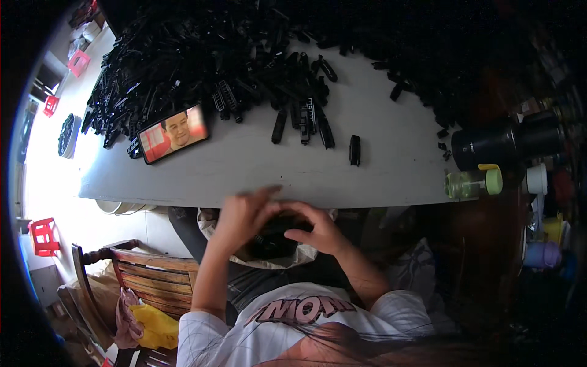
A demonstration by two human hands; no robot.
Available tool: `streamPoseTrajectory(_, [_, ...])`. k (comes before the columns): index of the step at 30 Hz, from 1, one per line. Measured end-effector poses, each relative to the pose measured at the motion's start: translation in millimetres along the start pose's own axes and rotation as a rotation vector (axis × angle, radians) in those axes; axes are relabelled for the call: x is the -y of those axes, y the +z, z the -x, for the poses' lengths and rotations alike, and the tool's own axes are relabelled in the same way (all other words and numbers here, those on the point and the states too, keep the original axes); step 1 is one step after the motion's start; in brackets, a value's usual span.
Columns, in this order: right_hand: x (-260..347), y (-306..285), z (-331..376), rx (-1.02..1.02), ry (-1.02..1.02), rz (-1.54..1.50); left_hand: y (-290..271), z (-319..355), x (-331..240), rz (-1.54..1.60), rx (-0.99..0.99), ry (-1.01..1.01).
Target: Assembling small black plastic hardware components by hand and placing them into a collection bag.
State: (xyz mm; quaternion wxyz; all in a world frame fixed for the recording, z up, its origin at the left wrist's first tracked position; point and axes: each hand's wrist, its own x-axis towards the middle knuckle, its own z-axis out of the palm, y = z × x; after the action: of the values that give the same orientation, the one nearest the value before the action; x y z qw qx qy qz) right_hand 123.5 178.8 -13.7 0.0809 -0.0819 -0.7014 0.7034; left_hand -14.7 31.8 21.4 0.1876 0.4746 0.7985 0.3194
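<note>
My left hand (241, 215) is over the table's near edge, its fingers smeared by motion. Whether it holds anything is hidden by the blur. Close beside it, my right hand (318, 231) is bent inward, thumb spread apart from the curved fingers and nothing visible between them. Both hands are above an open pale bag (287, 264) in my lap, with dark pieces inside. On the grey table (244, 174), a single small black plastic piece (354, 150) stands apart from several longer black plastic pieces (306, 122).
A large heap of black plastic pieces (183, 67) covers the table's far side. A phone (174, 134) showing a person leans against it. At right are a black cylindrical container (489, 147) and a green-lidded bottle (471, 183). A wooden chair (153, 272) stands at lower left.
</note>
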Motion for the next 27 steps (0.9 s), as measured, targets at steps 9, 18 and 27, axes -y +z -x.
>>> streamPoseTrajectory(9, [13.3,-85.6,-57.5,-0.589,0.065,1.203,-9.0,-104.4,44.4,-0.606,-0.252,0.455])
streamPoseTrajectory(18, [6.0,-81.4,-28.4,-0.442,0.032,0.243,1.9,-64.4,19.5,0.056,-0.099,-0.003])
streamPoseTrajectory(27, [16.6,-15.9,-24.6,-0.449,-0.211,-0.214,50.7,-41.3,-12.9,0.572,-0.071,0.020])
